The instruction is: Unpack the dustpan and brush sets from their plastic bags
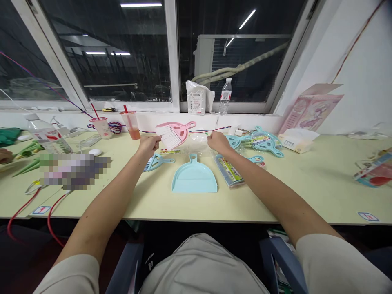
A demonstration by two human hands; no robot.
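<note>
Pink brush (179, 132): near the middle of the tabletop's (147, 202) back edge, tilted, bristles toward your left fingers, handle up and to the right. Long axis slants from your left hand (149, 144) toward the wall side; the handle's loop ends left of your right hand (218, 141) and well apart from it. The left is the nearer hand.

Left fingers: drawn together, apparently clamped on the brush at its bristle side. Right fingers: curled together at the right of a clear plastic wrapper (198, 143); cannot tell whether film is pinched between them.

Blue dustpan (194, 176): flat between your forearms, handle toward the back edge, wide lip toward the front edge. Small blue brush (155, 162) just to its left, handle pointing right. Packaged set (230, 170) to its right, partly under your right forearm; more blue brushes (266, 142) toward the back right.

Surface: pale yellow; two drink cups and a water bottle (45, 132) toward the back left corner, a tissue pack (298, 141) toward the back right corner. Another person's hand (4, 156) at the left edge of view. Room: dark windows behind, strip lights showing in the glass.
</note>
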